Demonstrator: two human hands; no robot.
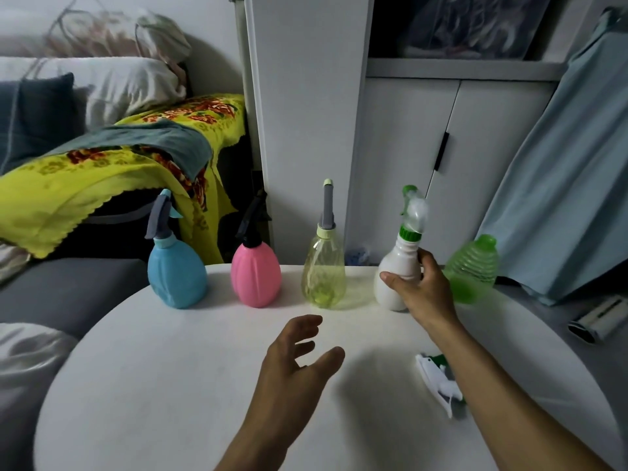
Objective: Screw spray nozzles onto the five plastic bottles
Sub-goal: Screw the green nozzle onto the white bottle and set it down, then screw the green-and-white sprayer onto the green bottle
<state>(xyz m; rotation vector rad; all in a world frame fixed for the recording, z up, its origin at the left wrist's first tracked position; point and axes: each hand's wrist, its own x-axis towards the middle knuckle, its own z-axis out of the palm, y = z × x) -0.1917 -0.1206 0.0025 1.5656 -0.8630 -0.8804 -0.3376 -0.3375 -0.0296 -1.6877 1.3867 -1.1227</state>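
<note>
Several bottles stand in a row along the far edge of the round white table (170, 385). From the left: a blue bottle (176, 273) with a grey nozzle, a pink bottle (255, 275) with a black nozzle, a clear yellow bottle (323, 270) with a grey nozzle. My right hand (419, 290) grips the white bottle (394, 273), which carries a green and clear nozzle (413, 212). Behind that hand a green bottle (472, 270) shows no nozzle. A loose white and green nozzle (438, 382) lies on the table beside my right forearm. My left hand (299, 362) hovers open over the table's middle.
A grey sofa with a yellow floral cloth (102, 171) and pillows lies to the left. White cabinets (401, 158) stand behind the table. A light blue cloth (560, 185) hangs at the right, with a dark and white object (598, 317) below it.
</note>
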